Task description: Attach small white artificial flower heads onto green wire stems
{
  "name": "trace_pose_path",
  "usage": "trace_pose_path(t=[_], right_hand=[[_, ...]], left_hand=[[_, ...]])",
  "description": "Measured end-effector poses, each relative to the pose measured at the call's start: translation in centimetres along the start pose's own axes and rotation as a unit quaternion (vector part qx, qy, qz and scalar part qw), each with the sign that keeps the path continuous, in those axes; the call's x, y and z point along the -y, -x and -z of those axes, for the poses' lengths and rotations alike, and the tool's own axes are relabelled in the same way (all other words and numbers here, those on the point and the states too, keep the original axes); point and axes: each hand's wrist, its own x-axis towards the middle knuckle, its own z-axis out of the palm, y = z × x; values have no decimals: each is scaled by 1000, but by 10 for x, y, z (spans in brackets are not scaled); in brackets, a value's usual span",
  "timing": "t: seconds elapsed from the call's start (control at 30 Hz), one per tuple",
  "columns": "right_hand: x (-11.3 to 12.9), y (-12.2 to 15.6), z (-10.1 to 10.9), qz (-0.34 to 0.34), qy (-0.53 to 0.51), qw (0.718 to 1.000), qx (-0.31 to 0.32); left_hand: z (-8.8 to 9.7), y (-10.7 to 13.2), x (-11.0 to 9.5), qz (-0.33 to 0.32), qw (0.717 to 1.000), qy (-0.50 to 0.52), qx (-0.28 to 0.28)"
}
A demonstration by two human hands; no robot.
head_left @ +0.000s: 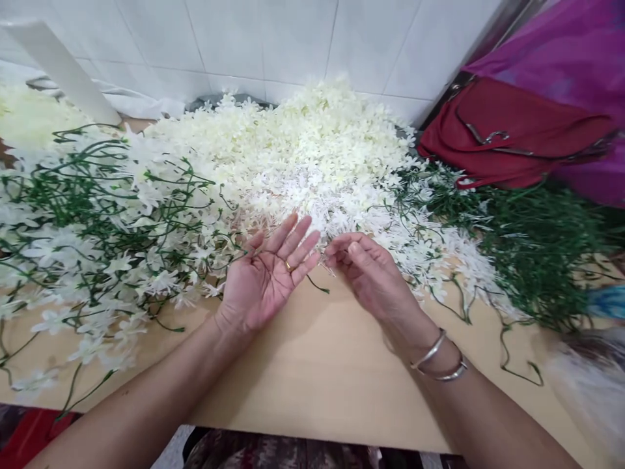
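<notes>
Head view, looking down on both hands over a pale wooden surface (317, 378), right at the near edge of a big pile of loose white blossoms (312, 150). The left hand (268, 277) lies palm up, fingers spread and open, with a gold ring (288, 265) showing on one finger. Nothing is clearly gripped in it, though a fine dark line crosses near the thumb and I cannot tell what it is. The right hand (368, 273) sits just beside it, back of the hand up and fingers curled inward, tips bunched close together at the fringe of the blossoms. Whether they pinch anything I cannot tell, as the fingertips are turned away. Two silver bangles (439, 361) ring that wrist.

The hands are apart, with a narrow gap between them, and a short thin green stem (317, 285) lies on the surface in that gap, just below the left fingertips.

The blossom pile runs from the fingertips back to the white tiled wall (273, 39). Off to the left sprawls a tangle of green stems with white flowers (97, 215) on them. Off to the right sits a heap of bare green stems (532, 247), and behind it a red bag (508, 140) rests against purple cloth (561, 58).
</notes>
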Motion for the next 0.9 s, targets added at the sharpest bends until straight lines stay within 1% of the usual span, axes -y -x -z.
trace_pose_path(t=[0.07,0.1,0.17,0.23,0.27,0.3,0.33,0.4,0.43,0.5,0.53,0.57,0.63,0.67,0.73,0.83,0.9], right_hand=[[0,-1,2,7,12,1000,-3],[0,0,3,13,29,999,-4],[-1,1,4,26,92,995,-4],[-3,3,3,48,183,982,13],[-5,4,3,65,240,968,31],[-6,5,2,86,302,948,52],[-7,5,1,110,365,922,73],[-9,6,-1,154,470,863,105],[-10,5,-2,167,503,841,111],[-9,4,-1,177,536,818,109],[-7,3,0,174,548,812,105],[-3,2,2,167,561,804,103],[7,1,8,141,593,786,105],[13,1,12,124,606,778,107],[26,1,21,85,625,770,95],[41,1,32,44,647,758,66],[46,1,34,31,670,739,61]], left_hand=[[0,0,5,35,999,-15,-3],[0,0,5,39,999,-25,-3],[-2,1,1,22,999,-49,-6],[-3,3,-7,-14,997,-69,-16],[-4,5,-10,-32,996,-77,-23],[-4,6,-12,-44,995,-84,-27],[-5,8,-13,-44,994,-92,-28],[-6,10,-11,-15,993,-115,-17],[-7,10,-9,6,992,-129,-5],[-7,8,-4,32,987,-153,21],[-6,7,-1,26,986,-163,30],[-5,4,0,7,984,-174,32],[0,-1,3,-58,975,-215,21],[3,-3,5,-95,963,-252,11],[9,-7,9,-148,922,-358,1],[17,-10,19,-194,835,-515,22],[22,-12,25,-226,778,-584,41]])
